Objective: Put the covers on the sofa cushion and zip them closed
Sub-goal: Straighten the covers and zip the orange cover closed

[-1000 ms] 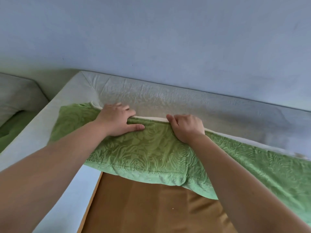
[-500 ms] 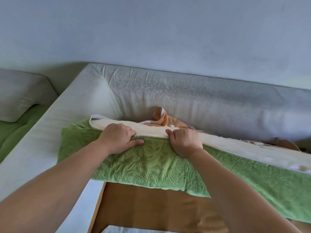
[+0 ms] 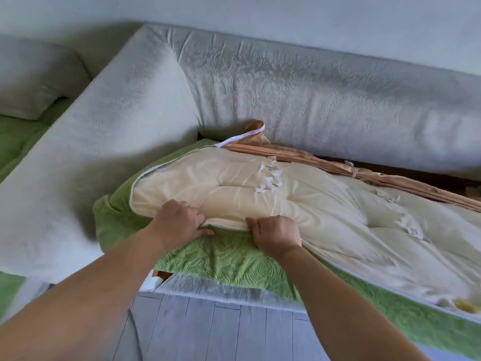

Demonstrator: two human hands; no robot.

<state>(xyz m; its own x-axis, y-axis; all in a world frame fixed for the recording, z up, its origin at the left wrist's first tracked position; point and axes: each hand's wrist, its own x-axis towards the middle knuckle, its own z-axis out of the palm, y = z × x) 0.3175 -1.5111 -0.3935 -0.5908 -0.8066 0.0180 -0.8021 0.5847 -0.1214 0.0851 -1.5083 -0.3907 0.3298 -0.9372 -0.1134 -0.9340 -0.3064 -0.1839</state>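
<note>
Single wide-angle head cam, aimed forward and down, pretty close above the left hand [image 3: 179,222] and right hand [image 3: 277,235]; pale grey embossed sofa backrest [image 3: 312,105] beyond them.

Bare forearms [image 3: 86,303] — left grip [image 3: 179,222], right grip [image 3: 276,235]

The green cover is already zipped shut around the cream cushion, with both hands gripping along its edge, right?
Not zipped: the head view shows the green cover open, the cream cushion bare on top. The left hand and right hand do grip along its edge.
</note>
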